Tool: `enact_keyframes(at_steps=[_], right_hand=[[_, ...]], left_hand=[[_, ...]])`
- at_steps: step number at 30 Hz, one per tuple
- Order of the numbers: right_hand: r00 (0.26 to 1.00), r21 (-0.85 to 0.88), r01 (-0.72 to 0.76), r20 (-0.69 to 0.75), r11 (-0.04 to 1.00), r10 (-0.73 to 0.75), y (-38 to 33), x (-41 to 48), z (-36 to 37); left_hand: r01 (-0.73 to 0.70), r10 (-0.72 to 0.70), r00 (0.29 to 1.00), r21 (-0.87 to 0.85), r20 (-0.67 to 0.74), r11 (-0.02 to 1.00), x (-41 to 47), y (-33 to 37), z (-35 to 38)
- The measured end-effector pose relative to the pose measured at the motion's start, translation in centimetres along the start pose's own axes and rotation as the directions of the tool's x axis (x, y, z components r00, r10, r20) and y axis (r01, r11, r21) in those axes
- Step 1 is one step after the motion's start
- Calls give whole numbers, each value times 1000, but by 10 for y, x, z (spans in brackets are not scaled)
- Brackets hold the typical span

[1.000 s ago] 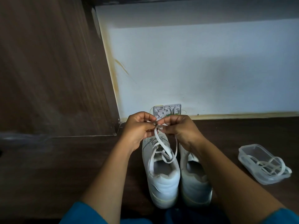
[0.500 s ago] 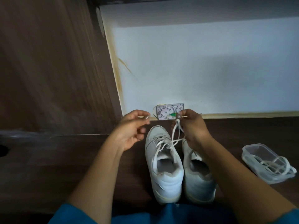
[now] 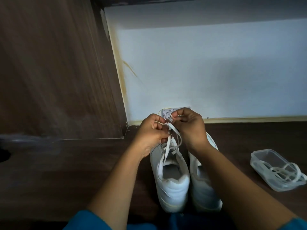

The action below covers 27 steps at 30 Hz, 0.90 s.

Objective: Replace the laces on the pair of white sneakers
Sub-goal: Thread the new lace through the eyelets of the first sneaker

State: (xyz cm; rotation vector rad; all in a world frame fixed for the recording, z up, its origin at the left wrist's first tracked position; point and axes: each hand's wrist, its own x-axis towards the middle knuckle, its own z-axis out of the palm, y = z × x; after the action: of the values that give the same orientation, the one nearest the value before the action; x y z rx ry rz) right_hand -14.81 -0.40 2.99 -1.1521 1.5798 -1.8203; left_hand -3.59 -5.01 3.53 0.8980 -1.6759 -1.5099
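Two white sneakers stand side by side on the dark wooden surface, heels toward me: the left sneaker and the right sneaker. A white lace rises from the left sneaker's eyelets. My left hand and my right hand meet above that shoe's toe, and both pinch the lace strands between fingertips. The right sneaker's toe is hidden under my right hand and forearm.
A clear plastic container with white laces spilling over its rim lies at the right. A small patterned card leans on the white wall behind my hands. A dark wood panel rises at the left.
My left hand, apart from the lace half a second ago, has come back to the right hand and taken hold of the lace. The camera view has shifted slightly.
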Motion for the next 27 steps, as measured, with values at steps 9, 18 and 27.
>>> enact_keyframes(at_steps=[9,18,27], right_hand=[[989,337,-81,-90,938,118,-11,5,-24],[990,-561,-117,-133,819,50,14,20,-55],[877,-699,339,478,630,59,11,12,-40]], left_hand=[[-79,151,961,292,-231,953,14,-7,-32],[113,4,988,753,-153,648,8,-18,-65],[-129,-48,957,568,287,813,6,-23,-24]])
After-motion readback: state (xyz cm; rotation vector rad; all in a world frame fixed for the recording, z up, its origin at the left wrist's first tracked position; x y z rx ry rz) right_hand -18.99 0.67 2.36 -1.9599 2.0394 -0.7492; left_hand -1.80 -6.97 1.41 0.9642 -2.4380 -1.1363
